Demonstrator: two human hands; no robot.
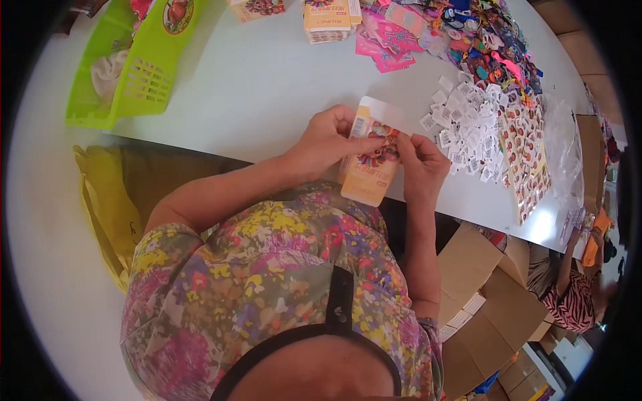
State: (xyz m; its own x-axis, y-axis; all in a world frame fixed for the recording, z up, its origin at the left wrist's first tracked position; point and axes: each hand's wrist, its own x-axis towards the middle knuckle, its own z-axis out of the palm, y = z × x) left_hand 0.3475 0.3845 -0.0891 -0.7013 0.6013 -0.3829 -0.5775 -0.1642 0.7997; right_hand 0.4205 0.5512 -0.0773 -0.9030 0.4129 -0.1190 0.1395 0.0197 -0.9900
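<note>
- Flowered shirt (267, 274) on me, nearest of all, fills six o'clock, with a black neckband (257, 351) and a black tab (340, 297) at the chest
- At one o'clock, just past my shirt and over the near edge of the white table (247, 93), I hold a yellow-orange box (366, 189), tilted, its white flap (381, 109) open at the top
- My left hand (328, 139) grips the box from its nine o'clock side, thumb laid across the printed front; its fingers are partly hidden, so I cannot tell how they all sit
- My right hand (422, 164) pinches the three o'clock edge between thumb and forefinger
- Toward twelve, well apart from my hands, stands a stack of like boxes (329, 20)
- At one, pink packets (388, 43); between one and two, a heap of colourful trinkets (481, 47)
- At two, near my right hand, white tags (471, 127) lie in a pile, touching sticker sheets (531, 170) nearer three
- Green basket (147, 50) at ten, yellow bag (107, 214) at nine
- Cardboard cartons (498, 321) at four; between three and four, another person (572, 301) in a striped top
</note>
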